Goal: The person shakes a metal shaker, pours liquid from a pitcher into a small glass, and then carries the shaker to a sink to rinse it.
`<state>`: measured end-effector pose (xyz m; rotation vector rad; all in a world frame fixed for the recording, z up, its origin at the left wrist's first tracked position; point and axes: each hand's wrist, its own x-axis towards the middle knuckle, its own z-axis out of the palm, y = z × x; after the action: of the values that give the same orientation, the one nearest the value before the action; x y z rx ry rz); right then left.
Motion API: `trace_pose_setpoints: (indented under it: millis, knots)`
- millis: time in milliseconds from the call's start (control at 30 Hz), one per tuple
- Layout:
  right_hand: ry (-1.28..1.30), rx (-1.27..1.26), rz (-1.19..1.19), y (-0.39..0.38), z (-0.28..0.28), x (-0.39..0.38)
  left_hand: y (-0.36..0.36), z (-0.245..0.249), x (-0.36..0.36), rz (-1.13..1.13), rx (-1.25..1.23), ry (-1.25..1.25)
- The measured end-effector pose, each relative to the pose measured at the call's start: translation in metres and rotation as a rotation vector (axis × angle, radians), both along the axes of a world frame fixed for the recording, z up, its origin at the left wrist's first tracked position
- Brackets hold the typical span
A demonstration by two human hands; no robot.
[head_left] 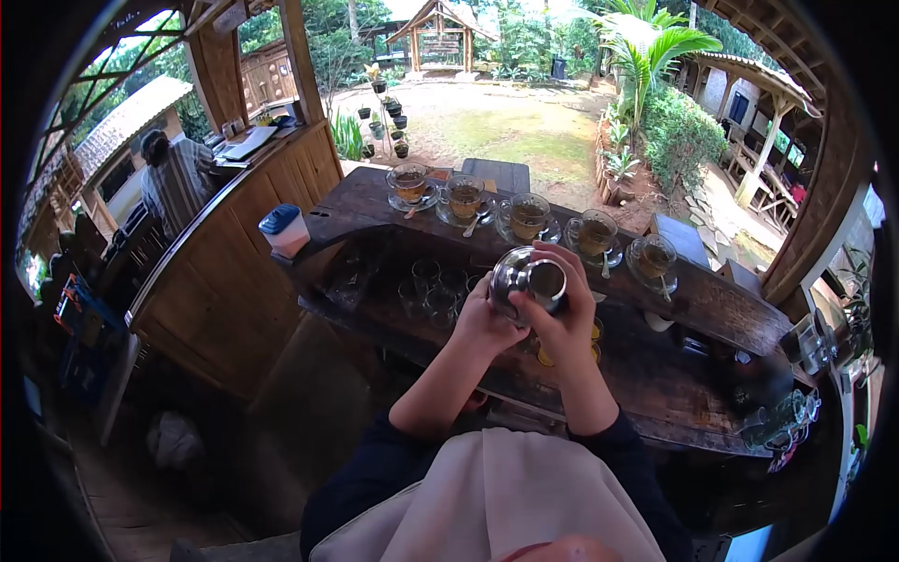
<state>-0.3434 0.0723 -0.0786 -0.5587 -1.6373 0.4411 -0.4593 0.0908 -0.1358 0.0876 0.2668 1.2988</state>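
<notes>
Both of my hands are wrapped round a shiny metal cocktail shaker (510, 273), held up over the counter with its narrower round end tilted toward me. My left hand (487, 318) grips its left and lower side. Around its right side curl the fingers of my right hand (569, 314), with the thumb across the front. Beyond the shaker, several glass cups of brownish drink (526, 217) stand in a row on saucers with spoons, along the raised dark wooden ledge (721, 314).
Clear glasses (426, 281) stand on the lower counter at left. More glassware (782, 417) is at the far right. A blue-lidded plastic tub (284, 231) sits at the ledge's left end. Another person (176, 183) is by a wooden counter (234, 272) at left.
</notes>
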Motion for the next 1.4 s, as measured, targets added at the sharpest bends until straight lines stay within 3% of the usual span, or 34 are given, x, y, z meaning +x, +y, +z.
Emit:
trace_pose_setpoints:
  millis: [67, 133, 200, 233, 267, 300, 333, 367, 400, 467, 500, 533, 600, 633, 667, 700, 733, 767, 800, 867, 900, 933, 967, 1000, 1033, 1100, 1133, 1167, 1200, 1233, 1267, 1333, 1367, 1400]
  knots:
    - [-0.100, 0.252, 0.036, -0.023, 0.028, 0.004, -0.004, 0.017, -0.012, -0.128, 0.172, -0.063]
    - [-0.310, 0.720, 0.159, -0.048, 0.043, 0.020, -0.017, 0.030, -0.024, -0.303, 0.335, -0.052]
    - [-0.079, 1.139, 0.267, -0.061, 0.037, 0.009, -0.033, 0.043, -0.023, -0.213, 0.854, -0.043]
    - [-0.084, 1.142, 0.267, -0.058, 0.034, 0.008, -0.018, 0.043, -0.014, -0.005, 1.259, -0.098]
    - [-0.037, 1.155, 0.264, -0.053, 0.028, 0.007, -0.020, 0.043, -0.013, 0.031, 1.257, -0.098]
    - [0.012, 1.166, 0.260, -0.048, 0.021, 0.005, -0.018, 0.030, -0.020, -0.021, 0.932, -0.042]
    - [-0.103, 1.004, 0.226, -0.037, 0.016, 0.011, -0.016, 0.016, -0.027, -0.072, 0.605, 0.013]
    - [-0.214, 0.839, 0.191, -0.021, 0.013, 0.015, -0.003, 0.026, -0.026, -0.174, 0.535, -0.037]
    - [-0.197, 0.646, 0.127, -0.003, 0.007, 0.008, 0.006, 0.029, -0.023, -0.135, 0.351, -0.003]
    - [-0.125, 0.062, 0.053, 0.007, 0.015, -0.007, 0.017, 0.014, -0.005, 0.052, 0.330, -0.112]
    - [-0.123, 0.079, 0.044, 0.002, 0.020, -0.005, 0.020, 0.014, 0.000, 0.024, 0.177, -0.163]
    - [-0.114, 0.113, 0.033, -0.002, 0.033, -0.002, 0.009, 0.034, 0.003, 0.014, 0.188, -0.162]
    - [-0.301, 0.548, 0.079, -0.031, 0.054, 0.008, -0.016, 0.061, -0.001, -0.806, 0.533, -0.886]
    - [-0.296, 0.744, 0.140, -0.049, 0.056, 0.009, -0.017, 0.056, -0.021, -0.393, 0.466, -0.216]
    - [-0.287, 0.944, 0.204, -0.061, 0.055, 0.007, -0.028, 0.063, -0.021, -0.346, 0.707, -0.225]
    - [-0.285, 0.947, 0.208, -0.060, 0.051, 0.004, -0.022, 0.061, -0.016, -0.176, 0.954, -0.226]
    - [-0.166, 1.142, 0.267, -0.057, 0.045, 0.000, -0.014, 0.056, -0.012, 0.002, 1.194, -0.220]
    - [-0.040, 1.333, 0.322, -0.053, 0.038, -0.003, -0.010, 0.050, -0.019, -0.111, 1.182, -0.253]
    - [-0.095, 1.184, 0.305, -0.045, 0.033, -0.001, -0.009, 0.044, -0.021, -0.052, 1.083, -0.156]
    - [-0.255, 0.856, 0.239, -0.014, 0.027, 0.006, 0.012, 0.011, -0.037, -0.263, 0.459, -0.064]
    - [-0.190, 0.650, 0.150, 0.006, 0.017, -0.005, 0.019, 0.010, -0.035, -0.273, 0.369, -0.096]
    - [-0.143, 0.194, 0.129, 0.014, 0.016, -0.013, 0.028, -0.009, -0.022, -0.008, 0.372, -0.158]
    - [-0.079, -0.078, 0.074, 0.030, 0.009, -0.017, 0.041, -0.035, -0.024, -0.054, 0.232, -0.120]
    - [-0.088, -0.076, 0.077, 0.023, 0.012, -0.014, 0.049, -0.052, -0.025, -0.098, 0.094, -0.086]
    - [-0.134, 0.036, 0.068, 0.011, 0.020, -0.009, 0.041, -0.038, -0.025, -0.095, 0.110, -0.089]
    - [-0.213, 0.397, 0.176, -0.012, 0.035, 0.002, 0.005, 0.016, -0.026, -0.310, 0.370, -0.289]
    - [-0.287, 0.610, 0.219, -0.028, 0.039, 0.009, -0.007, 0.031, -0.029, -0.325, 0.271, -0.090]
    - [-0.392, 0.843, 0.206, -0.039, 0.041, 0.018, -0.017, 0.035, -0.028, -0.300, 0.474, -0.106]
    - [-0.283, 1.058, 0.248, -0.044, 0.040, 0.014, -0.024, 0.035, -0.024, -0.276, 0.680, -0.120]
    - [-0.247, 1.157, 0.278, -0.041, 0.039, 0.014, -0.017, 0.031, -0.015, -0.073, 0.949, -0.052]
    - [-0.213, 1.251, 0.306, -0.037, 0.035, 0.016, -0.013, 0.028, -0.011, -0.087, 0.946, -0.058]
    - [-0.349, 0.993, 0.207, -0.022, 0.029, 0.032, 0.001, 0.033, -0.003, -0.362, 0.705, -0.180]
    - [-0.394, 0.781, 0.170, -0.005, 0.025, 0.038, 0.017, 0.031, 0.002, -0.368, 0.457, -0.073]
    - [-0.433, 0.571, 0.131, 0.011, 0.024, 0.044, 0.040, 0.012, 0.009, -0.550, 0.440, -0.296]
